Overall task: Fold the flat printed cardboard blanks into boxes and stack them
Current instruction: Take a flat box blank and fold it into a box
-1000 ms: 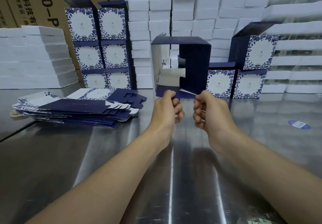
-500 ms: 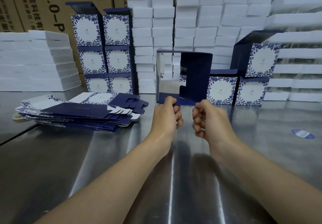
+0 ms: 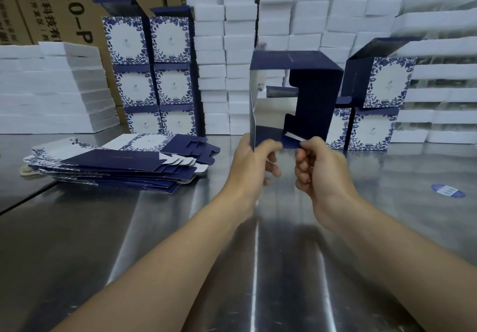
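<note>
At the table's point(image 3: 77, 228) far left edge white foam slabs point(image 3: 51, 91) are piled, with brown cartons point(image 3: 64, 3) behind them. Just right of these, six folded boxes point(image 3: 152, 73) stand in two columns of three by the far edge, the top pair with lids up. In front of them the flat blanks point(image 3: 116, 164) lie fanned in a low pile, left of the hands; the near half of the steel top is bare around both forearms. The left hand point(image 3: 251, 169) pinches the lower left corner of the half-formed box point(image 3: 294, 99), thumb on the near face; the right hand point(image 3: 318, 174), fingers curled, pinches a bottom flap at the lower front. The box is held above the table's middle as an open sleeve; one sees straight through it. Since half a second ago the left fingers have loosened off the lower edge. To the right three more boxes point(image 3: 371, 114) stand, one lid raised. A sticker point(image 3: 447, 191) lies near the right edge. White foam point(image 3: 322, 9) lines the far edge.
</note>
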Demonstrator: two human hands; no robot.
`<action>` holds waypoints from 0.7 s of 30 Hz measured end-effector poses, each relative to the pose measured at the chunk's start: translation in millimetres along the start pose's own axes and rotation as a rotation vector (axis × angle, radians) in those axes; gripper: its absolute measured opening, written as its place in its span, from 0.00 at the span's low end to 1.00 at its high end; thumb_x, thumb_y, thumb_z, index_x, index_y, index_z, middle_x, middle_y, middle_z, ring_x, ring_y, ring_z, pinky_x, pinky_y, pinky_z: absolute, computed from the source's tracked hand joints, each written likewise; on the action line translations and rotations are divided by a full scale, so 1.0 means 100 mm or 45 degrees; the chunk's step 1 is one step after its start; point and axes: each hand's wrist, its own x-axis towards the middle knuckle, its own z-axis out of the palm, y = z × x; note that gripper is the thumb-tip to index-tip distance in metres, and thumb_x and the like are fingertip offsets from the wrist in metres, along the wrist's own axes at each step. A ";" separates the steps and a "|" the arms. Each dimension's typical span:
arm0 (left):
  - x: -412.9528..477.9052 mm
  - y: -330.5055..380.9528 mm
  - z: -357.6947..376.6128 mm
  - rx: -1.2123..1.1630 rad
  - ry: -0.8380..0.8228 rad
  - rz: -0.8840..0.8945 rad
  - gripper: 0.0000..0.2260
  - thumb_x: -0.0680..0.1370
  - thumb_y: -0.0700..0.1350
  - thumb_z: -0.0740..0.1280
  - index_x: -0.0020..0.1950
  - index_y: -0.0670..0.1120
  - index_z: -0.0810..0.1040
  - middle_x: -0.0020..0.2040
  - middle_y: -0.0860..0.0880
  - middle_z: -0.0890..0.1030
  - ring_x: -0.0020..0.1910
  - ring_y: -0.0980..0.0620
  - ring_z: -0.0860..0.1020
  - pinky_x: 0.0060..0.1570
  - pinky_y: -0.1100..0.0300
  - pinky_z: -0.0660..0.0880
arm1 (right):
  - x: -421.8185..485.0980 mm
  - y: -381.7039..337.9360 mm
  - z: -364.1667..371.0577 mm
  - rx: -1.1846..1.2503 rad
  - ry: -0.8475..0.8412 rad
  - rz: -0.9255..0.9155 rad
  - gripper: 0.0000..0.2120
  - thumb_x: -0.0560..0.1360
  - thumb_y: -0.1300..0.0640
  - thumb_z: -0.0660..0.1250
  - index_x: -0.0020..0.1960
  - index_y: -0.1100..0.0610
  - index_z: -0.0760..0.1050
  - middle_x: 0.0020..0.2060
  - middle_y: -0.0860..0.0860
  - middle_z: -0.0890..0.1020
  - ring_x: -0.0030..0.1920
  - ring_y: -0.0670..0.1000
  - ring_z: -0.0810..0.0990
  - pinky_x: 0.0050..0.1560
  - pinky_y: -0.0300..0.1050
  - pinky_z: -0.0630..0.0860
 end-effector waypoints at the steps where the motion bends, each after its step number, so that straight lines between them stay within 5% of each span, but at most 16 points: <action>1: 0.00 0.02 -0.02 0.038 -0.026 -0.012 0.05 0.77 0.41 0.69 0.51 0.45 0.74 0.41 0.50 0.80 0.33 0.56 0.80 0.37 0.57 0.72 | 0.01 -0.02 -0.01 0.010 0.021 -0.020 0.19 0.79 0.57 0.64 0.29 0.54 0.71 0.25 0.48 0.68 0.24 0.47 0.63 0.25 0.39 0.61; 4: 0.03 0.03 -0.06 0.096 0.048 -0.049 0.19 0.77 0.29 0.60 0.57 0.51 0.75 0.52 0.48 0.82 0.38 0.58 0.83 0.40 0.56 0.76 | 0.05 -0.11 -0.07 0.009 0.114 -0.119 0.24 0.78 0.57 0.64 0.23 0.51 0.70 0.25 0.48 0.68 0.24 0.47 0.61 0.25 0.40 0.59; 6: 0.06 0.06 -0.14 -0.025 0.256 -0.054 0.21 0.81 0.30 0.54 0.62 0.51 0.76 0.58 0.47 0.82 0.43 0.54 0.83 0.44 0.53 0.80 | 0.07 -0.18 -0.10 -0.048 0.170 -0.237 0.23 0.74 0.56 0.65 0.21 0.51 0.65 0.26 0.50 0.66 0.25 0.50 0.58 0.27 0.44 0.56; 9: 0.14 0.08 -0.30 -0.258 0.395 -0.053 0.14 0.86 0.46 0.58 0.65 0.59 0.78 0.63 0.50 0.83 0.55 0.51 0.84 0.50 0.49 0.82 | 0.05 -0.24 -0.16 -0.197 0.186 -0.420 0.20 0.69 0.53 0.65 0.29 0.52 0.54 0.29 0.56 0.58 0.33 0.55 0.52 0.33 0.50 0.50; 12: 0.13 0.10 -0.33 -0.214 0.153 -0.076 0.12 0.81 0.64 0.63 0.56 0.65 0.85 0.60 0.57 0.86 0.59 0.52 0.85 0.46 0.55 0.82 | 0.07 -0.22 -0.19 -0.328 0.169 -0.522 0.22 0.71 0.53 0.65 0.32 0.54 0.52 0.32 0.61 0.55 0.37 0.61 0.53 0.37 0.55 0.51; 15: 0.14 0.05 -0.26 -0.043 0.033 -0.043 0.16 0.79 0.70 0.65 0.53 0.64 0.87 0.52 0.60 0.88 0.52 0.62 0.85 0.46 0.58 0.82 | 0.10 -0.20 -0.23 -0.349 0.190 -0.524 0.24 0.75 0.53 0.66 0.31 0.52 0.53 0.32 0.58 0.57 0.37 0.60 0.54 0.35 0.51 0.52; 17: 0.15 0.04 -0.27 0.036 0.092 0.041 0.17 0.77 0.71 0.66 0.51 0.62 0.87 0.51 0.63 0.87 0.50 0.68 0.83 0.57 0.52 0.79 | 0.15 -0.20 -0.28 -0.371 0.196 -0.517 0.26 0.78 0.51 0.67 0.29 0.51 0.54 0.29 0.55 0.58 0.33 0.55 0.54 0.33 0.47 0.55; 19: 0.16 0.03 -0.30 0.076 0.107 0.119 0.21 0.74 0.71 0.70 0.53 0.57 0.87 0.53 0.58 0.87 0.56 0.60 0.83 0.65 0.45 0.78 | 0.17 -0.19 -0.32 -0.431 0.170 -0.523 0.29 0.80 0.48 0.69 0.27 0.50 0.56 0.22 0.49 0.60 0.27 0.51 0.56 0.29 0.42 0.59; 21: 0.14 0.00 -0.29 0.201 0.142 0.245 0.19 0.73 0.66 0.75 0.54 0.54 0.85 0.51 0.59 0.87 0.54 0.59 0.84 0.62 0.49 0.80 | 0.18 -0.15 -0.32 -0.503 0.154 -0.567 0.31 0.81 0.45 0.70 0.27 0.52 0.58 0.18 0.45 0.62 0.22 0.47 0.59 0.27 0.35 0.62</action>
